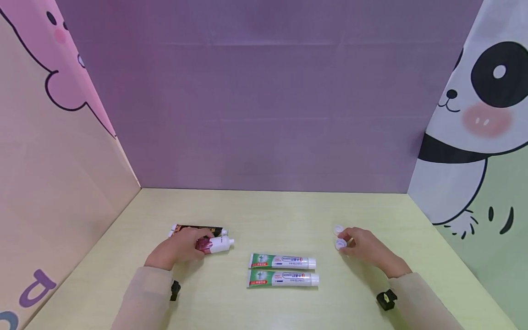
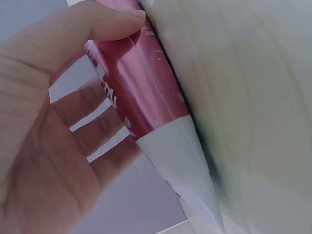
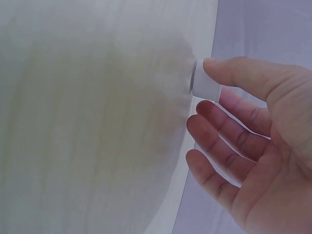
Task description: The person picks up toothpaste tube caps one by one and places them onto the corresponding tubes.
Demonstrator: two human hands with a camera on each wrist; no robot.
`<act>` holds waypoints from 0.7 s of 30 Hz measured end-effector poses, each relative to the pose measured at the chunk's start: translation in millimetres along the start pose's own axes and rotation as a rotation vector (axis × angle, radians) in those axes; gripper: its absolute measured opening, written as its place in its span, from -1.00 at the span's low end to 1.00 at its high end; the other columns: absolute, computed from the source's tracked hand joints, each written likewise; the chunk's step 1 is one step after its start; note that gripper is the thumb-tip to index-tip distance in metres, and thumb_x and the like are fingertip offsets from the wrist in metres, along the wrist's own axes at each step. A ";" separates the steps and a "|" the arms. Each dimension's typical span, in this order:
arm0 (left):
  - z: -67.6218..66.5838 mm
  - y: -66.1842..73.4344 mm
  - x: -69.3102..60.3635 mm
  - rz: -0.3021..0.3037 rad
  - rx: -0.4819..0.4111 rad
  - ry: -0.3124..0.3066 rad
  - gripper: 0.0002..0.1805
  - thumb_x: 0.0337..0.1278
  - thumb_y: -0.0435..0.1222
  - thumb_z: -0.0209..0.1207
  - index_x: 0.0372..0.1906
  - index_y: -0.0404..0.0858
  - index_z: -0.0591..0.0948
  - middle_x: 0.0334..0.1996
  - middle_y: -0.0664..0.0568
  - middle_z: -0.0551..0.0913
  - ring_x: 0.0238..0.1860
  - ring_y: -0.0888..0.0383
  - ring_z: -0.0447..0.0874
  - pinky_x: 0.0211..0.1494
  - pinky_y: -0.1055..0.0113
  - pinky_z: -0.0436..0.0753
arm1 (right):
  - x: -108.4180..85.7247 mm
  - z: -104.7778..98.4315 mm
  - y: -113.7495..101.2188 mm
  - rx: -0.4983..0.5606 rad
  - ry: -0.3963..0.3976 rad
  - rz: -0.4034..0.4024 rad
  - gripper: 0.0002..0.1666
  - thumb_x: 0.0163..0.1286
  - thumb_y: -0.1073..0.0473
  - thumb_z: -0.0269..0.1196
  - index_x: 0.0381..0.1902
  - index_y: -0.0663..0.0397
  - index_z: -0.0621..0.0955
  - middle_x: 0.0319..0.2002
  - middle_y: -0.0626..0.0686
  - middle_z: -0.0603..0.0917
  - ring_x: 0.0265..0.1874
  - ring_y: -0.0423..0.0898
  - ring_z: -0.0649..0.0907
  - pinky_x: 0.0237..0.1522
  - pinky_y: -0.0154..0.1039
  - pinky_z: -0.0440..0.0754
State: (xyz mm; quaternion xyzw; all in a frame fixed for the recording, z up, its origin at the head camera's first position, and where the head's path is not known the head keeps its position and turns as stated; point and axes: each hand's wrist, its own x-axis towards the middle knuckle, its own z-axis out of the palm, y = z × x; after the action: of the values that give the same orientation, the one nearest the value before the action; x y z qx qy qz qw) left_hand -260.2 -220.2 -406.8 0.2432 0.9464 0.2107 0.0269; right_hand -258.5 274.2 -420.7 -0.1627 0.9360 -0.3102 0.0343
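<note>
My left hand (image 1: 181,246) grips a pink-and-white tube (image 2: 163,83); my right hand (image 1: 365,247) pinches a white cap (image 3: 206,87); two green-and-white tubes (image 1: 283,261) (image 1: 283,278), head view only.

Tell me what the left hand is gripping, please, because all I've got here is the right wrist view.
Observer: The left hand grips a purple-red and white tube.
Operator: My picture shows the right hand pinching a white cap. Is there another cap nearby?
Observer: Yes, the head view shows a second cap just beyond the pinched one.
Operator: And what lies on the table between the arms?
Observer: A green-and-white tube, with a matching tube just behind it.
</note>
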 end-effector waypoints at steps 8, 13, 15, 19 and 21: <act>-1.0 -0.4 2.4 0.066 -0.003 0.042 -0.67 0.01 -0.35 0.44 -0.08 -0.11 0.66 -0.29 0.18 0.60 -0.30 0.19 0.46 -0.22 0.31 0.49 | -0.7 0.0 -1.0 -0.027 0.006 -0.006 -0.71 0.25 0.27 0.43 -0.11 0.23 0.62 -0.27 -0.04 0.65 -0.28 -0.08 0.62 -0.25 -0.17 0.60; -2.3 0.5 3.3 0.104 -0.015 0.061 -0.69 0.02 -0.33 0.42 -0.09 -0.09 0.66 -0.27 0.19 0.63 -0.30 0.23 0.50 -0.21 0.32 0.52 | -1.2 -2.7 -4.8 -0.046 0.010 -0.015 -0.70 0.25 0.27 0.42 -0.09 0.24 0.62 -0.28 -0.04 0.65 -0.29 -0.07 0.62 -0.26 -0.15 0.60; -3.1 2.1 3.7 0.113 -0.022 0.063 -0.69 0.01 -0.33 0.42 -0.10 -0.08 0.66 -0.27 0.18 0.63 -0.29 0.24 0.52 -0.20 0.31 0.54 | -2.1 -3.7 -6.5 -0.047 0.008 -0.020 -0.70 0.25 0.27 0.42 -0.09 0.24 0.62 -0.27 -0.03 0.65 -0.28 -0.06 0.62 -0.25 -0.14 0.61; -4.3 4.4 4.4 0.129 -0.047 0.055 -0.69 0.03 -0.35 0.40 -0.08 -0.10 0.66 -0.29 0.18 0.63 -0.30 0.24 0.52 -0.21 0.32 0.55 | -4.8 -4.2 -8.7 -0.045 0.013 -0.053 -0.73 0.25 0.27 0.40 -0.11 0.21 0.61 -0.26 -0.04 0.68 -0.24 -0.02 0.66 -0.21 -0.10 0.61; -4.8 6.0 4.9 0.137 -0.062 0.052 -0.69 0.04 -0.36 0.39 -0.07 -0.11 0.66 -0.29 0.19 0.62 -0.30 0.24 0.52 -0.21 0.32 0.55 | -5.7 -4.1 -8.8 -0.053 0.019 -0.073 -0.73 0.25 0.27 0.40 -0.12 0.19 0.60 -0.25 -0.04 0.69 -0.23 -0.01 0.67 -0.20 -0.09 0.60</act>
State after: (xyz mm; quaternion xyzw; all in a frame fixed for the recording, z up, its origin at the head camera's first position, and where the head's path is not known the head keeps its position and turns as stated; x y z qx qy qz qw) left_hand -262.6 -215.0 -399.8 0.3009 0.9210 0.2474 -0.0045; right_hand -251.3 271.7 -412.4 -0.1947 0.9376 -0.2879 0.0098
